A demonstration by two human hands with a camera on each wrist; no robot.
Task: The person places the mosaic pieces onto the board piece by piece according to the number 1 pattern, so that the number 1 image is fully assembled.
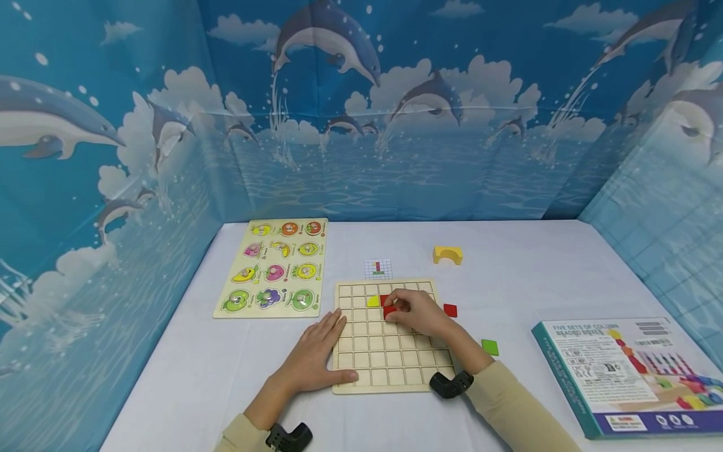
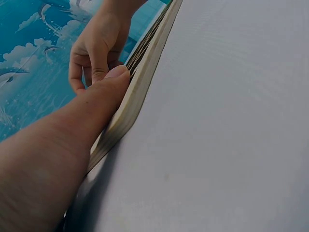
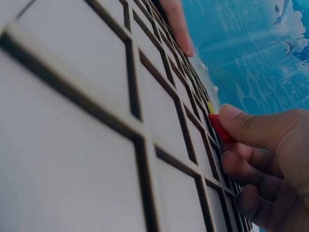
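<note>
Two hands work at the wooden grid board (image 1: 390,351): the right hand (image 1: 417,312) pinches a red square tile (image 1: 390,311) between thumb and fingers, holding it over a cell in the board's upper rows, just beside a yellow tile (image 1: 373,301) already seated there (another red one sits next to it). The left hand (image 1: 316,358) lies flat, fingers straight, pressing the board's left edge. Spare red (image 1: 450,309) and green (image 1: 489,346) tiles lie on the table to the right, nearer the right hand
</note>
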